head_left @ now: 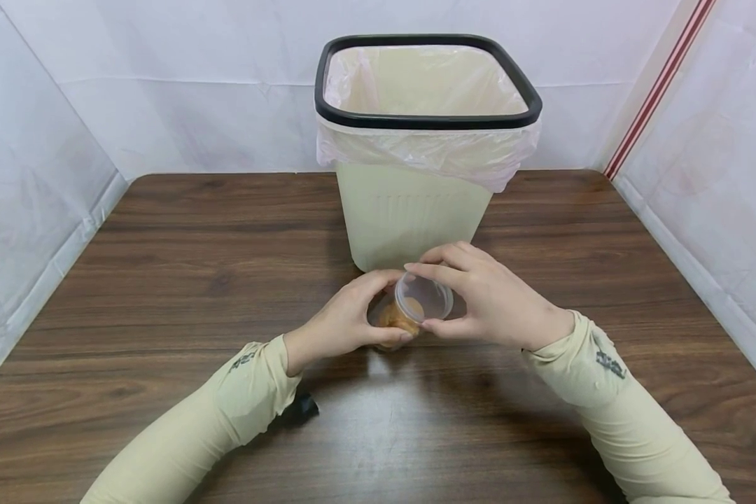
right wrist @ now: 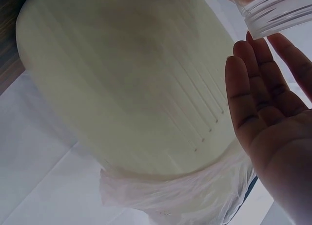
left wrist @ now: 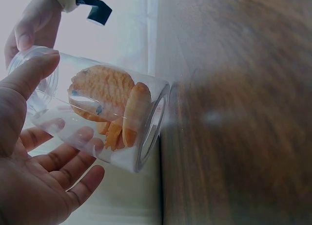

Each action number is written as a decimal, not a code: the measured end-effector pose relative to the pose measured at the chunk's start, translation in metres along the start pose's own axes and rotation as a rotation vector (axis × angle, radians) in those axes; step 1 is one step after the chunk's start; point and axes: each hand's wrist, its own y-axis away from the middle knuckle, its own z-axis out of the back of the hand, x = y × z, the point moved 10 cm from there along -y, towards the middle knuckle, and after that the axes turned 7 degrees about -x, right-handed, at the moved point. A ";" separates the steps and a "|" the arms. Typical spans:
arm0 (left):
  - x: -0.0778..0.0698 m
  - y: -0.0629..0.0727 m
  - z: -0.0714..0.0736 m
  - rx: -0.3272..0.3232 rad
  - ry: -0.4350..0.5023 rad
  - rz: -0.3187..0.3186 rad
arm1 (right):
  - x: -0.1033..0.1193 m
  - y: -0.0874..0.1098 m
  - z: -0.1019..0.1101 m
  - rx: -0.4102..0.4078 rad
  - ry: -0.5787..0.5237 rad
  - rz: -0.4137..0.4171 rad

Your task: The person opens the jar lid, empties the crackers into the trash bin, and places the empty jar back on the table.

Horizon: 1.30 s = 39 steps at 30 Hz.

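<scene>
My jar (left wrist: 61, 96) leans on the near side of the bin (head_left: 416, 210), well below its rim: its long axis is tilted off upright, the mouth facing up and toward my right, the base low over the table (head_left: 214, 280); whether the base's edge touches I can't tell. My left grip (head_left: 340, 323) curves thumb and fingers round the jar's side, opened about as wide as its body. My right grip (head_left: 491, 297) spans the mouth, thumb on one side of the ring, a fingertip on the other. The table is dark brown wood grain with a pale sheen in front of me. White sheeting (head_left: 195, 105) closes in the back and sides, a red stripe (head_left: 658, 87) running up the right corner, and a translucent liner (head_left: 428, 150) hangs over the bin's wall. The jar is clear and round, with golden-brown pieces (left wrist: 101, 84) inside, one ridged, one slim and smooth.
</scene>
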 end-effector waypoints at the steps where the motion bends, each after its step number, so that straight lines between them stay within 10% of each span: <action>1: 0.000 0.000 0.000 0.000 0.000 0.000 | 0.000 0.000 0.000 0.004 -0.002 0.000; 32: 0.001 -0.001 -0.001 0.011 -0.006 0.014 | 0.004 0.000 0.000 -0.002 0.038 -0.005; 39: 0.002 -0.001 0.000 0.001 -0.003 0.010 | -0.007 -0.001 0.003 -0.010 0.105 -0.132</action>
